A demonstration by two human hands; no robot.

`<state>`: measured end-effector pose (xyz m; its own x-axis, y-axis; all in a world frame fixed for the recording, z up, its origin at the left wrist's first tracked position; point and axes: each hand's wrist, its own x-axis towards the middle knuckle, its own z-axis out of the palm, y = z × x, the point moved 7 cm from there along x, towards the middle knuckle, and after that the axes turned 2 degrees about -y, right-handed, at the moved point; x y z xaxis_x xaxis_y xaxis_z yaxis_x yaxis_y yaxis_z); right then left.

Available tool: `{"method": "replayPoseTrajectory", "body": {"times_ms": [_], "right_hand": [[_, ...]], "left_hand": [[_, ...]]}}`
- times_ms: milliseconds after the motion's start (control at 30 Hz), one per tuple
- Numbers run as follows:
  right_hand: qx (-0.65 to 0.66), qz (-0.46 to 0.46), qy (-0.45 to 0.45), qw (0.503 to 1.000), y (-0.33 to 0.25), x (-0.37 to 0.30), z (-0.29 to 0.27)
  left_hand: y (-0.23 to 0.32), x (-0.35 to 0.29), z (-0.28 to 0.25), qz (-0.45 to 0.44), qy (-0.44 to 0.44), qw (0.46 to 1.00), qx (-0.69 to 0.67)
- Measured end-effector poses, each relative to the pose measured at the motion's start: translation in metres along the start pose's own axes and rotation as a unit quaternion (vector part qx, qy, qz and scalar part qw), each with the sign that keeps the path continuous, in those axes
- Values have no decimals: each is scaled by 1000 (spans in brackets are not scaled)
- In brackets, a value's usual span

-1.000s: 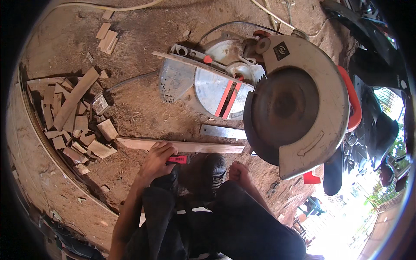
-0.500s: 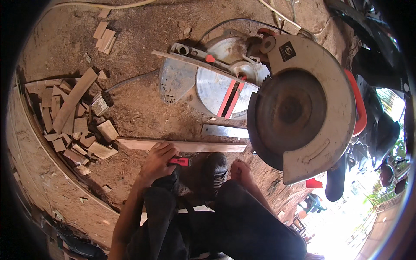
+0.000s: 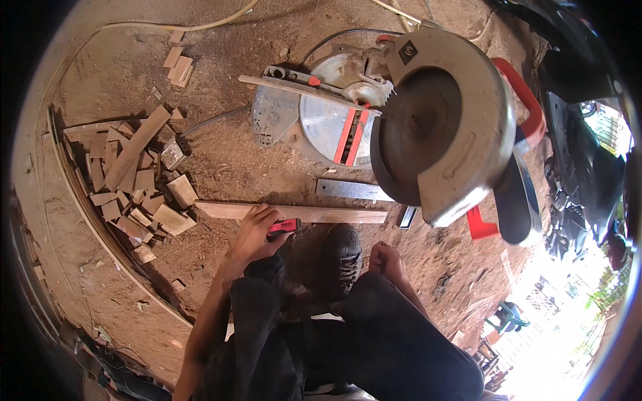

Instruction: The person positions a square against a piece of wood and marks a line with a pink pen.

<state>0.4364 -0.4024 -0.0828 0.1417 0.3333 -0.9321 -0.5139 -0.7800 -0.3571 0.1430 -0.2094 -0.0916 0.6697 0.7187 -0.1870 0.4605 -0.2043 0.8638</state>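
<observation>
A long, narrow wooden strip (image 3: 328,214) lies crosswise on the ground before my feet. My left hand (image 3: 254,234) is closed around a small pinkish-red, block-shaped case with a dark end (image 3: 284,227), perhaps a tape measure. Its fingers rest against the strip's near edge, left of the middle. By my right knee, my right hand (image 3: 388,260) is curled into a fist, apart from the strip; whatever it may hold is hidden. Just beyond the strip lies a flat steel blade (image 3: 354,190) with a hole at one end, its right end hidden behind the saw.
A large mitre saw (image 3: 461,134) with a red handle stands beyond, its head raised over the right side. A heap of wood offcuts (image 3: 137,177) lies at left, beside a curved wooden edging (image 3: 110,247). Behind runs a pale hose (image 3: 167,28). My shoe (image 3: 341,257) is near the strip.
The whole view has shifted, with the saw appearing higher and farther left. My left hand still holds the red case at the strip, and my right hand stays fisted.
</observation>
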Motion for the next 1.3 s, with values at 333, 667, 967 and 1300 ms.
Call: {"method": "replayPoseTrajectory", "body": {"times_ms": [333, 667, 967, 1300], "right_hand": [[34, -89, -39, 995, -15, 4, -12], [39, -173, -106, 978, -49, -4, 8], [-40, -255, -123, 958, -79, -31, -4], [306, -228, -110, 918, -62, 14, -41]], "left_hand": [[30, 6, -8, -19, -49, 998, 41], [36, -3, 9, 14, -14, 996, 88], [35, -26, -51, -80, 32, 996, 26], [78, -14, -28, -116, -52, 992, -7]]}}
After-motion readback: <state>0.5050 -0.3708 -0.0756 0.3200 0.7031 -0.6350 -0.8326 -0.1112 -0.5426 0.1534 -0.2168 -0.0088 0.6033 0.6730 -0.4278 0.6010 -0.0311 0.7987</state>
